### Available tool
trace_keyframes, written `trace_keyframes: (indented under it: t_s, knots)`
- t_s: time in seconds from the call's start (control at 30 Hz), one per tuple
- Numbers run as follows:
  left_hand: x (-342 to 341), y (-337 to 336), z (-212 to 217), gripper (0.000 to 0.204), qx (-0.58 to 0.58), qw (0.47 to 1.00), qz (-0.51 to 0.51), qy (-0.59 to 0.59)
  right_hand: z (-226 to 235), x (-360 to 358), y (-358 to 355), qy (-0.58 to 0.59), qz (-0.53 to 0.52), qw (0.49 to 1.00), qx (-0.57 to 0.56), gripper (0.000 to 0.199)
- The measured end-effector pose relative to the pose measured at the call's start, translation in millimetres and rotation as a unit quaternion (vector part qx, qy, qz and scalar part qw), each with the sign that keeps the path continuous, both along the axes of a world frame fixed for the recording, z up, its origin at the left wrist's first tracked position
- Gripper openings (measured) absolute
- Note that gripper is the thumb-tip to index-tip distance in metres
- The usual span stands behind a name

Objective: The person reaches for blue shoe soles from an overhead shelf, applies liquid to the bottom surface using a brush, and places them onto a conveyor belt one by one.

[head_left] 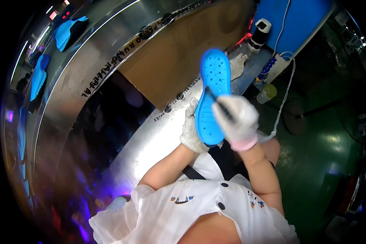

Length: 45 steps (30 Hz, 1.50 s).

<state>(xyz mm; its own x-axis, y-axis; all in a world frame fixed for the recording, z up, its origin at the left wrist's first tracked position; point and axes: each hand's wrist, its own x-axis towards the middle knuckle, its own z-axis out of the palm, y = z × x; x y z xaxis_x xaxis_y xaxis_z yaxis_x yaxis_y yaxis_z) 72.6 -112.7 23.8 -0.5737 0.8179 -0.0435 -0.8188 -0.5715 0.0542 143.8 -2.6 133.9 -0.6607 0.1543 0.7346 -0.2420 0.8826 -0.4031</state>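
Observation:
A bright blue shoe sole [215, 71], dotted with small holes at its far end, is held up lengthwise in front of me. My left hand [190, 132], in a whitish knit glove, grips its left edge near the lower end; some fingers are hidden behind it. My right hand [239, 118], also gloved and smeared by motion, is closed around a thin black tool [210, 93] like a brush or pen. The tool's tip lies over the middle of the sole; whether it touches cannot be told.
Beyond the sole, a loose whitish glove [238, 66] lies on the metal bench beside a brown cardboard sheet [171, 53]. At the right stand a black-and-white device [261, 33] and a yellow-lidded jar [266, 93]. Blue soles [39, 77] lie along the far left. A white cable [288, 95] hangs at right.

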Motion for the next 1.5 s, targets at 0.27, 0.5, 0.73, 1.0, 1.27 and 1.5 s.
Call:
trace_keyframes:
  t_s: [0.27,0.5,0.73,1.0,1.27,1.5]
  knots:
    - [3,-9,39,0.094,0.030,0.999,-0.032,-0.020,5,12,11,0.023,0.013,0.987,-0.160,0.018]
    - [-6,-2,41,0.096,0.025,0.999,0.027,-0.003,11,31,-19,-0.069,0.107,0.957,-0.261,0.014]
    - [-21,-15,57,0.092,0.062,0.988,-0.111,0.082,0,53,-43,-0.031,0.136,0.981,-0.133,0.023]
    - [-46,-24,67,0.086,0.042,0.967,-0.224,0.110,6,55,-5,-0.138,0.216,0.966,0.016,0.021]
    - [-63,-42,69,0.058,-0.134,0.931,-0.171,0.292,12,53,-14,-0.189,0.244,0.951,-0.025,0.019]
    - [-78,-48,83,0.048,-0.132,0.905,-0.224,0.337,15,50,-10,-0.201,0.231,0.950,-0.061,0.023]
